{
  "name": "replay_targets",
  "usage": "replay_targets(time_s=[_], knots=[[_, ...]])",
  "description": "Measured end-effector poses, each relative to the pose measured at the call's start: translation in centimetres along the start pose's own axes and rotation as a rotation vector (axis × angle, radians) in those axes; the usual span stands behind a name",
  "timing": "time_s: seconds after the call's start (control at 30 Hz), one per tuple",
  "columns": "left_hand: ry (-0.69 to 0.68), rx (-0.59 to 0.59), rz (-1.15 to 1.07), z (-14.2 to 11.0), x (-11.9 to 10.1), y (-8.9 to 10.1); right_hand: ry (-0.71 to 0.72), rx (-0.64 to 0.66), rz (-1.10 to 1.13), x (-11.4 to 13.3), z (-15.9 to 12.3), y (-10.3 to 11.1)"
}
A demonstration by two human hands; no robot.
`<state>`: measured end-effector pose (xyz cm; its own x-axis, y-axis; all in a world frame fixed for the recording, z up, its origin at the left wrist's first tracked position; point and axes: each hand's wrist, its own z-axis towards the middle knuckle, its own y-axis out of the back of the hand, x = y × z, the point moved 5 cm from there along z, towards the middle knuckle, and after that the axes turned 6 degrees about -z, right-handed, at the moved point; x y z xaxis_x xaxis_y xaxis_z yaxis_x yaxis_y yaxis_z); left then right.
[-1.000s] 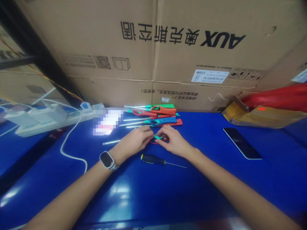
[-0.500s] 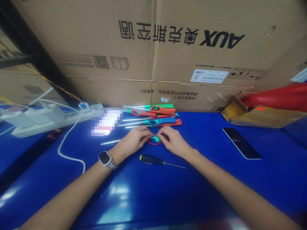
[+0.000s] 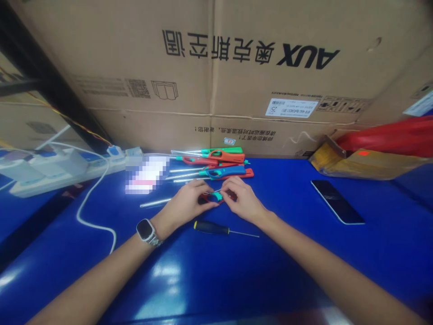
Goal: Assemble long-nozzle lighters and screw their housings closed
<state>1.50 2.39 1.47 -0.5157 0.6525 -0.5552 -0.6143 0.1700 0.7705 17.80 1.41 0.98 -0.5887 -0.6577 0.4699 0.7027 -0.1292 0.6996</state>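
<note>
A red long-necked gas lighter (image 3: 216, 197) with a teal trigger lies between my hands, low over the blue table. Its silver metal tube (image 3: 154, 203) sticks out to the left from under my left wrist. My left hand (image 3: 187, 201) is closed on it, with the fingers above and the thumb along the near edge. The fingers of my right hand (image 3: 244, 198) are pinched at its right part and hide most of the red handle. A thin pale strand shows between the fingertips; its kind is unclear. Nearer to me lies a screwdriver (image 3: 211, 227) with a black and yellow handle.
Behind my hands lie several gas lighters (image 3: 230, 156) in green, orange, red and blue. A cardboard box (image 3: 189, 104) walls off the back. Left are a lit screen (image 3: 149, 174) and a power strip (image 3: 61, 174) with a white cable; right, a phone (image 3: 336, 202) and brown packaging (image 3: 368, 164).
My left thumb has moved away from its fingertips and now lies along the lighter's near side. More of the teal trigger shows. The whole view has shifted slightly.
</note>
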Motion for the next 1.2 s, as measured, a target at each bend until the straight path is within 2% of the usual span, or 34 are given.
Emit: replay_targets(time_s=[0.27, 0.4, 0.6, 0.87, 1.03, 1.2], knots=[[-0.036, -0.051, -0.089, -0.1, 0.6, -0.1, -0.01, -0.016, -0.035, 0.0, -0.1, 0.3], [-0.027, -0.062, -0.088, -0.1, 0.7, -0.2, 0.064, 0.037, -0.125, 0.5, 0.0, 0.4], [-0.024, -0.062, -0.056, 0.0, 0.7, -0.1, 0.08, 0.123, -0.281, 1.4, 0.2, 1.3], [-0.027, -0.031, -0.044, -0.1, 0.4, 0.0, 0.102, 0.142, -0.327, 0.7, -0.5, 2.1], [-0.044, 0.009, -0.014, -0.1, 0.3, 0.0, 0.17, 0.238, -0.384, 1.2, -1.5, 2.7], [-0.077, 0.022, 0.029, -0.1, 0.2, 0.0, 0.124, 0.246, -0.365, 1.0, -2.1, 3.0]])
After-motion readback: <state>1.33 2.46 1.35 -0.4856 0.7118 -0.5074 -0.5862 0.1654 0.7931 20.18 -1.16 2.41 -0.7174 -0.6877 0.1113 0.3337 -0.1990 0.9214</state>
